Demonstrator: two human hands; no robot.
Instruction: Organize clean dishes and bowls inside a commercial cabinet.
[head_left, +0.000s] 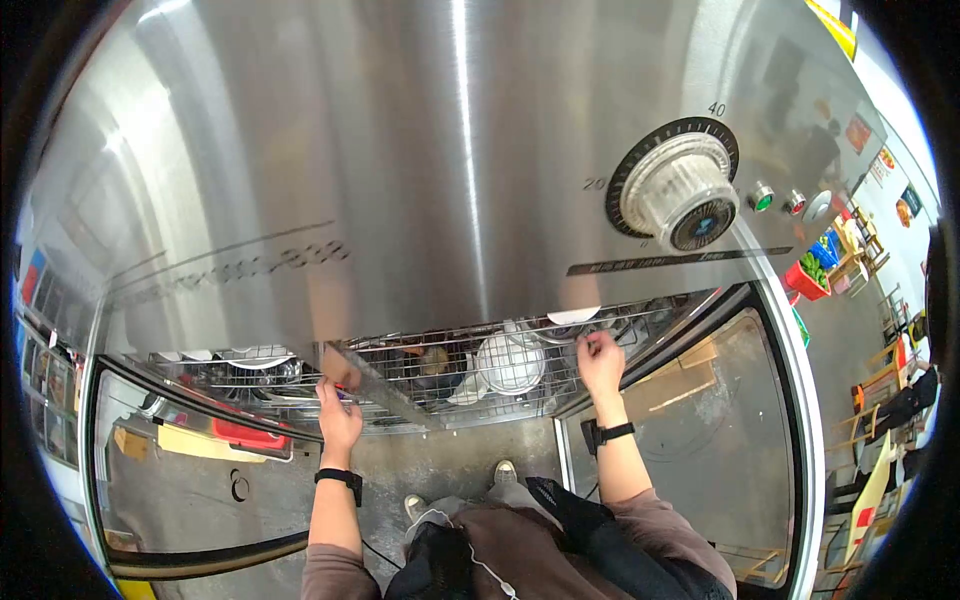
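Observation:
A stainless steel cabinet (400, 150) stands open before me, its wire rack (400, 372) loaded with dishes. My left hand (340, 418) is at the rack's front edge beside the metal centre post (380, 385). Its fingers are bent, with a small bit of red at the fingertips; what they grip is not clear. At the right part of the rack, my right hand (600, 362) has its fingers curled in against the front wires, and anything inside them is hidden. Between the hands lie a white round dish (510, 362) and a brownish item (432, 362). A white bowl (573, 315) sits farther right.
Glass doors swing out on the left (200, 470) and right (690, 440). The cabinet front carries a dial (680, 190) and a green button (762, 197). A red tray (250, 436) shows beyond the left door. Chairs (880, 380) and a red basket (806, 280) stand at right.

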